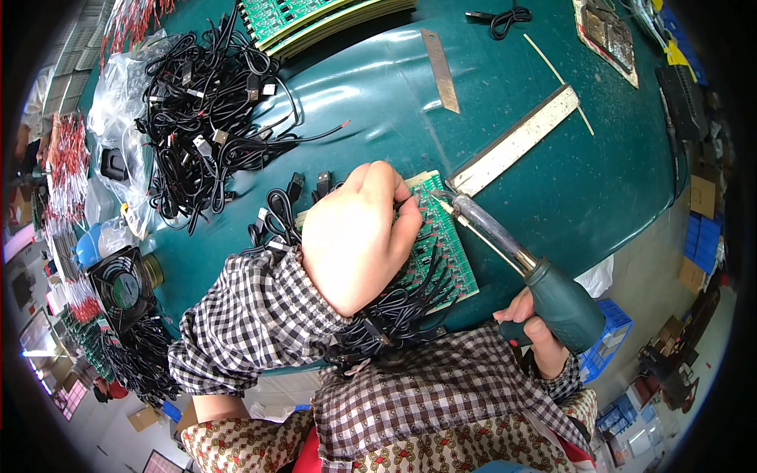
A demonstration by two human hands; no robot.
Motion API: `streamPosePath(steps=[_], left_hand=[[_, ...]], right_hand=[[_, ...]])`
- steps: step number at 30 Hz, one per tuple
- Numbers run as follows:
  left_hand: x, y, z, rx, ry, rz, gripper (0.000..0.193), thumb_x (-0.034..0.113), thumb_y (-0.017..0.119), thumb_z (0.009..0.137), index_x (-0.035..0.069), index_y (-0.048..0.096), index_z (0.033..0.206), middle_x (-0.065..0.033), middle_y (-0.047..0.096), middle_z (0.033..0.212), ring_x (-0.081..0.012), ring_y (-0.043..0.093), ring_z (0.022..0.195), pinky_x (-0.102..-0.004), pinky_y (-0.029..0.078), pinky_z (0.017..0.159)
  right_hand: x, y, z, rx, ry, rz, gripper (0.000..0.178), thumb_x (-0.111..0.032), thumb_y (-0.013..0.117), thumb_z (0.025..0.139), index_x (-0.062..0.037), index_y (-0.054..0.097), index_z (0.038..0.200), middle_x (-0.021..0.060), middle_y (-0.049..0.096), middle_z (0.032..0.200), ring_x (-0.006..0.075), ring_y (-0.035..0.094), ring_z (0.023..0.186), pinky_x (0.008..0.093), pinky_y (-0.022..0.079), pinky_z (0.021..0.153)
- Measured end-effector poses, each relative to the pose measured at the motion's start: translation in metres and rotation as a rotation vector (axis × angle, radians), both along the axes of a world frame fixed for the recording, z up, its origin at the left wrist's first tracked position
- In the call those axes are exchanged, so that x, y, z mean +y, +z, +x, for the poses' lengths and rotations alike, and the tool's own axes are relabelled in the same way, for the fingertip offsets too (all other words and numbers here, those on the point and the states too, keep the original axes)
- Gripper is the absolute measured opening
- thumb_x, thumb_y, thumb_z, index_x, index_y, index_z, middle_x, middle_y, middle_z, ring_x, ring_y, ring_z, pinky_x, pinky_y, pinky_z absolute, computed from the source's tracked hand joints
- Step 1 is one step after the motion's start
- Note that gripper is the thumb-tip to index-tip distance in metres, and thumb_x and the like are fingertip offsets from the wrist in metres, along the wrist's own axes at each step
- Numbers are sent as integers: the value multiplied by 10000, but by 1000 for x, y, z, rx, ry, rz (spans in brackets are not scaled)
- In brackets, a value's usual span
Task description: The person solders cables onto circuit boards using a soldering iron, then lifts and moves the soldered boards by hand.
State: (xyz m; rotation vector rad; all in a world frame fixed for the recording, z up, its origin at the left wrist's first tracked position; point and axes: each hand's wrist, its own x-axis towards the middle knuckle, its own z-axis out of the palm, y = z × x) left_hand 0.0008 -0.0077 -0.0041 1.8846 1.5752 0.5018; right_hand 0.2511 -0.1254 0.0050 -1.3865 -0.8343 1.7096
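My left hand (359, 236) is over a green circuit board panel (451, 251), its thumb and forefinger pinched on the end of a thin black cable, most of which the hand hides. In my right hand (539, 325) is a dark green soldering gun (564, 306), gripped by its handle. Its metal tip meets the panel's upper right edge, close to my left fingertips. Several black cables (394, 315) run from the lower part of the panel toward my body. More coiled USB cables (280, 211) lie beside my left wrist.
A tangled heap of black USB cables (209, 126) lies at the left. Stacked green circuit boards (315, 20) sit at the back. A white-topped bar (516, 142) and a metal blade (440, 71) lie ahead. A small black fan (124, 290) stands at the left edge, a dirty tray (607, 35) far right.
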Motion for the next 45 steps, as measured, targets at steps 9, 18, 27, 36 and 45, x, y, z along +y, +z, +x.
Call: streamPosePath(steps=[9,18,27,36,45], left_hand=[[0,2,-3,22,-24,20,168,120,661,802,22,529,840,-122,581,760,-278,599,629,-351,484,576],[9,33,-46,351,-223,255,161,169,647,836,28,574,814,-116,560,782,-310,566,764,-391,463,669],[-9,23,-75,181,-222,160,120,124,609,871,28,537,858,-112,590,811,-297,586,784,-378,427,660],[-17,47,-51,420,-240,452,180,233,678,821,82,605,755,-53,515,745,-243,534,759,-358,380,692],[-43,6,-106,-144,55,158,141,109,543,929,-18,596,955,-139,584,906,-309,576,835,-353,462,756]], right_hand=[[22,-2,0,102,-223,230,558,-360,473,966,118,394,1243,132,549,884,218,602,819,300,605,599],[39,-2,63,457,-689,168,497,-368,401,1002,47,427,1275,83,568,898,222,638,908,299,623,591],[101,-24,147,704,-700,212,389,-335,562,939,-1,579,1139,23,626,1022,160,629,931,251,583,638],[220,-59,213,938,-577,129,300,-76,637,874,112,518,1075,199,579,1051,344,568,1071,380,539,909],[204,-31,195,-23,-403,21,560,-484,664,839,26,580,1053,138,605,970,258,641,867,400,562,801]])
